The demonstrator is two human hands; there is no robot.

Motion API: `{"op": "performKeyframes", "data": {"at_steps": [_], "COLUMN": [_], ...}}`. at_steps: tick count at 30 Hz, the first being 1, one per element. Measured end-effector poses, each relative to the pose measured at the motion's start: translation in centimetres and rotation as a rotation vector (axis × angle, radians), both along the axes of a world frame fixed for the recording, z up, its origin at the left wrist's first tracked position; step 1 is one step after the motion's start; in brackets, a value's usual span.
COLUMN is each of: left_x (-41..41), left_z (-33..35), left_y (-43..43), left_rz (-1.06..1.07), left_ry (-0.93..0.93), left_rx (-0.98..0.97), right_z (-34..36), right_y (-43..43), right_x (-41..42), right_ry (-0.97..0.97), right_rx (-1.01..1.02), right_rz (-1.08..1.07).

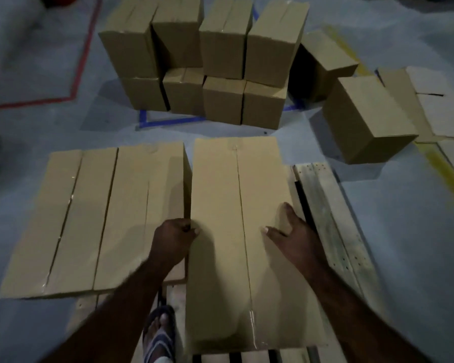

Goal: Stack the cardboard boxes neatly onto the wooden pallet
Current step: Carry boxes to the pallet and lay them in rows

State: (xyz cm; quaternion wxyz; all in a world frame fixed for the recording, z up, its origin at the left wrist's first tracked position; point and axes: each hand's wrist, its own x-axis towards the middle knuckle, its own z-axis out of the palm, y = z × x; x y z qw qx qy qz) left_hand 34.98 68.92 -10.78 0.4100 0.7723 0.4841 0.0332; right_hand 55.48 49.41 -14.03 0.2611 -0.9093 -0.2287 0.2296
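While the left hand [174, 239] curls its fingers over the left top edge of a long brown cardboard box [220, 271], gripping it at the narrow gap beside the neighbouring boxes, the right hand [292, 233] lies spread at the box's right edge. Its thumb rests flat on the top and a straight finger runs along the edge. Both forearms reach forward from the lower frame. This box lies lengthwise on a pale slatted wooden pallet [333, 218], its taped seam facing up. Two similar long brown boxes [89, 218] lie side by side just left of it. A foot in a striped sandal [159, 334] stands on the pallet between the arms. Farther off, a two-tier stack of brown boxes [202, 61] stands on the grey floor [391, 258] over blue tape [168, 121], with a loose box [367, 119] to the right.
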Motion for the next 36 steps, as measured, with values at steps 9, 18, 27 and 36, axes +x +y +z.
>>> {"op": "performKeyframes", "data": {"at_steps": [9, 18, 27, 36], "left_x": [3.3, 4.6, 4.9, 1.0], "left_z": [-12.2, -14.6, -15.9, -16.3], "left_y": [9.7, 11.2, 12.0, 8.2], "left_rz": [0.112, 0.011, -0.107, -0.235], "left_ry": [-0.027, 0.059, 0.151, -0.053], "left_rx": [-0.029, 0.109, 0.222, 0.258], "right_z": [-12.8, -16.4, -17.1, -18.3], "right_y": [9.1, 10.9, 12.0, 12.0], "right_x": [4.3, 5.2, 4.8, 4.3], "right_ry": [-0.022, -0.032, -0.066, -0.081], "right_rx": [0.077, 0.094, 0.093, 0.072], "right_rz": [0.037, 0.002, 0.022, 0.052]}}
